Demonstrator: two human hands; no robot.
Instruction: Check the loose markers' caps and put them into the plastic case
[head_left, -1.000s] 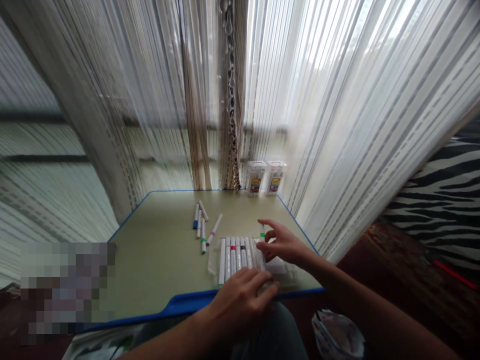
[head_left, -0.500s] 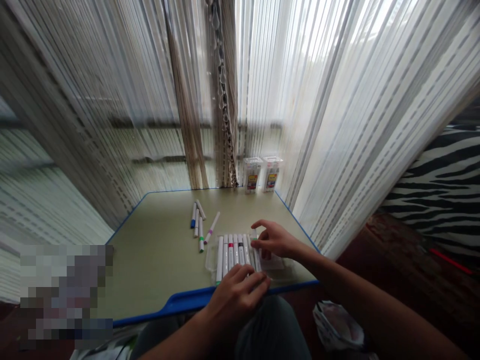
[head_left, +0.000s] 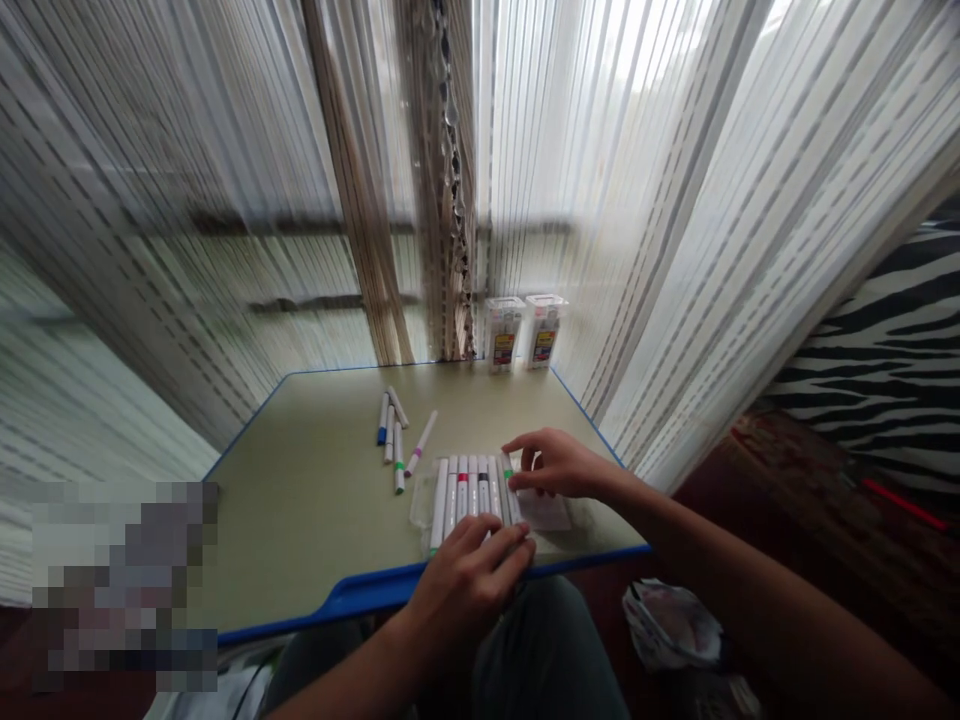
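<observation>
A clear plastic case [head_left: 551,512] lies near the table's front edge with a row of white markers [head_left: 466,490] in it. My left hand [head_left: 469,575] rests on the near end of that row, fingers curled over the markers. My right hand [head_left: 559,463] pinches a green-banded marker [head_left: 508,478] at the right end of the row, lowering it flat beside the others. Several loose markers [head_left: 394,440] lie on the table to the left of the case, one with a pink band [head_left: 421,442].
The green table with a blue rim [head_left: 360,595] stands against striped sheer curtains. Two clear marker boxes [head_left: 525,330] stand upright at the back edge. A zebra-patterned surface [head_left: 885,360] is at the right. A crumpled bag [head_left: 671,625] lies below the table.
My right hand has brought the green-banded marker down from upright to lying in the row. My left hand stayed on the markers' near ends. The camera tilted slightly.
</observation>
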